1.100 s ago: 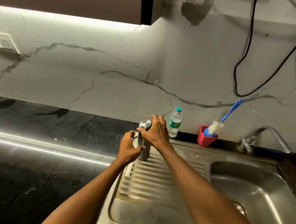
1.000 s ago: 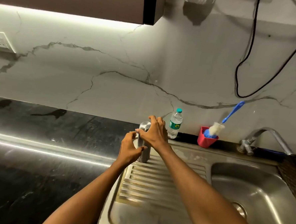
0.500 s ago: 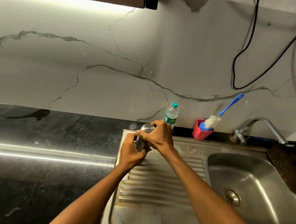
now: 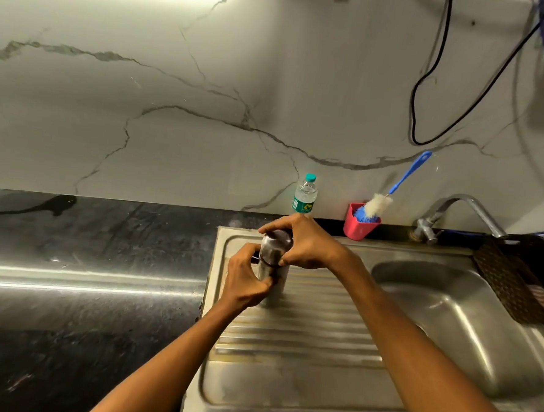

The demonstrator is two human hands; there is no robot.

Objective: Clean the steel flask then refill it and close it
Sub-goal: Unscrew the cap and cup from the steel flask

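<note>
The steel flask (image 4: 271, 269) stands upright on the ribbed drainboard (image 4: 304, 335) of the steel sink. My left hand (image 4: 247, 279) grips the flask's body from the left. My right hand (image 4: 306, 243) curls over the top and grips the flask's cap (image 4: 278, 239). A dark seam shows between cap and body. Behind the flask, a small plastic water bottle (image 4: 304, 195) with a teal lid stands against the wall.
A red cup (image 4: 358, 225) holding a blue-handled bottle brush (image 4: 389, 190) stands at the back of the sink. The tap (image 4: 458, 214) arches over the basin (image 4: 461, 319). A dark woven basket (image 4: 521, 278) sits at the right. Black counter (image 4: 85, 274) lies left.
The camera has tilted down and moved closer to the sink. Both hands stay on the flask, the right one shifted round the cap. The flask stands in the same place.
</note>
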